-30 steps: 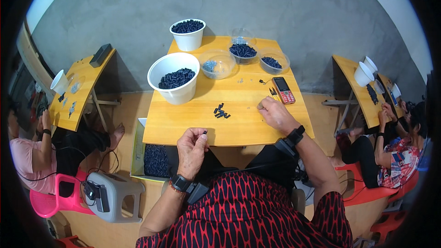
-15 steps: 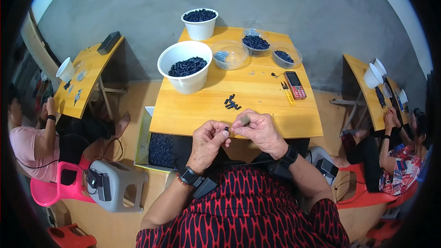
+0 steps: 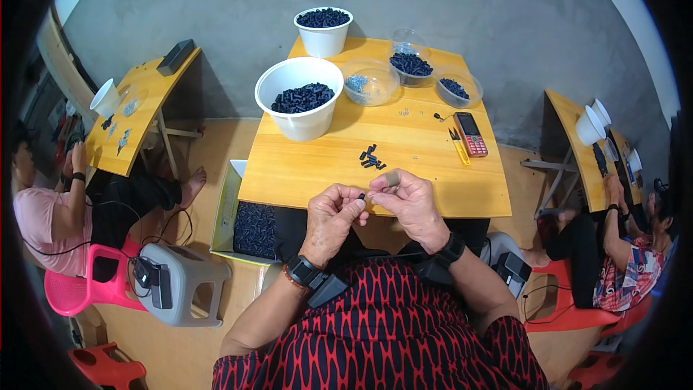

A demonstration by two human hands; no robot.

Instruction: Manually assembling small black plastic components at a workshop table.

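Note:
My left hand [image 3: 332,220] is closed in a pinch on a small black plastic piece [image 3: 362,196], just over the table's near edge. Close beside it, my right hand [image 3: 411,207] pinches thumb to finger, and whatever lies between them is too small to make out. A brownish cover [image 3: 392,179] wraps one finger of that hand. Beyond both hands, a loose pile of similar black pieces [image 3: 372,158] lies on the wooden table [image 3: 310,180].
Behind the pile stand a large white bucket [image 3: 303,128] and a farther bucket [image 3: 323,43], both filled with black pieces. Clear bowls [image 3: 386,92] hold small parts. Yellow snips [image 3: 460,148] lie beside a phone [image 3: 473,136]. A box [image 3: 225,220] stands below left. People sit at both sides.
The view has shifted slightly. The right hand's fingers have turned, so the covered finger points more upward. The left hand keeps its pinch on the black piece.

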